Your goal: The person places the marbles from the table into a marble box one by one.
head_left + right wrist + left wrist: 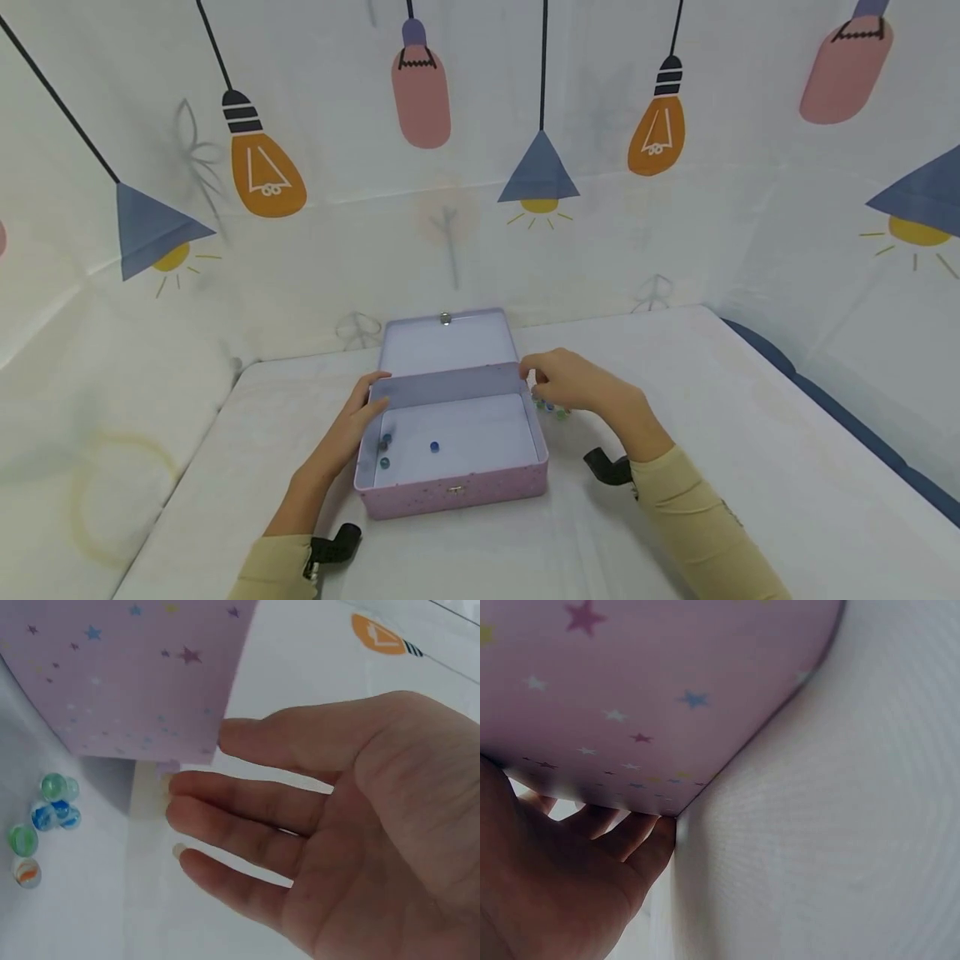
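A pink metal box (457, 496) with printed stars stands on the white table, its lid (448, 343) hinged back. My left hand (341, 437) grips the left wall near the back corner, thumb over the rim; in the left wrist view its fingers (652, 844) lie along the outside. At the back right corner, my right hand (581, 383) holds the box between thumb and fingers; the exact contact is partly hidden. Inside lie several marbles, among them a blue marble (434, 447) and a green marble (385, 462). Outside the right wall, a green marble (23, 840) rests near other glass marbles.
White cloth covers the table (637, 533). Behind it hangs a white curtain (465, 242) printed with lamps and bulbs. A dark blue edge (847, 425) runs along the right side. Black wrist mounts (341, 543) sit on both forearms.
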{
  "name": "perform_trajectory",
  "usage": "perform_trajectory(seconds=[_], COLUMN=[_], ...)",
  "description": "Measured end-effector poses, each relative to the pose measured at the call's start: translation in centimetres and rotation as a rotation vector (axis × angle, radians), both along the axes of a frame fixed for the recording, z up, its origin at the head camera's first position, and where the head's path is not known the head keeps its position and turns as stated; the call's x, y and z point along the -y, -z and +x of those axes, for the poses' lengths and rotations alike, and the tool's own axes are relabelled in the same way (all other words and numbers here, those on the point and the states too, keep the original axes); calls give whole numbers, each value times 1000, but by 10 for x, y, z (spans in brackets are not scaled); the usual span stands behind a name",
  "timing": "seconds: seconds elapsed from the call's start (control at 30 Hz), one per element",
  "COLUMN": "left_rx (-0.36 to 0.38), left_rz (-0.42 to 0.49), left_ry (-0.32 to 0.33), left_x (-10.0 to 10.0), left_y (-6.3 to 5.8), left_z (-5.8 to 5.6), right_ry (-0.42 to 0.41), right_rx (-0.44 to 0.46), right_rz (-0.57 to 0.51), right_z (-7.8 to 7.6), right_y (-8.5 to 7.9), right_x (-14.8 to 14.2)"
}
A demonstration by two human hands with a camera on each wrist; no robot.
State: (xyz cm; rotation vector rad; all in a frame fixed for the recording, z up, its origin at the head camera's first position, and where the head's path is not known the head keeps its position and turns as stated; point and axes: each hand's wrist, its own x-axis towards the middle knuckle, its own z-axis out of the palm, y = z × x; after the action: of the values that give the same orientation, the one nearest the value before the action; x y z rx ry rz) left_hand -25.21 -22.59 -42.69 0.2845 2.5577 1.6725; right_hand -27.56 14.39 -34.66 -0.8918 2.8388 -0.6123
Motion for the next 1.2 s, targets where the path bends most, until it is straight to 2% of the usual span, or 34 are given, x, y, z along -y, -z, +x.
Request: perform_trajectory(seconds=[0.07, 0.17, 0.43, 0.67, 1.2], left_rx=[8, 15, 11, -7, -2], left_rz=[1, 4, 4, 22, 14], left_ry=[-3, -4, -6, 4, 8], left_x=[0, 0, 1, 0, 0], left_y=[0, 0, 1, 1, -1], left_z=[0, 0, 2, 2, 2], right_ry=[14, 30, 69, 103, 101], right_rx=[27, 14, 94, 125, 146], right_rz=[1, 4, 145, 210, 243], right_z=[-1, -3, -5, -8, -14], right_y=[0, -2, 0, 5, 22], right_x=[-5, -11, -25, -32, -26])
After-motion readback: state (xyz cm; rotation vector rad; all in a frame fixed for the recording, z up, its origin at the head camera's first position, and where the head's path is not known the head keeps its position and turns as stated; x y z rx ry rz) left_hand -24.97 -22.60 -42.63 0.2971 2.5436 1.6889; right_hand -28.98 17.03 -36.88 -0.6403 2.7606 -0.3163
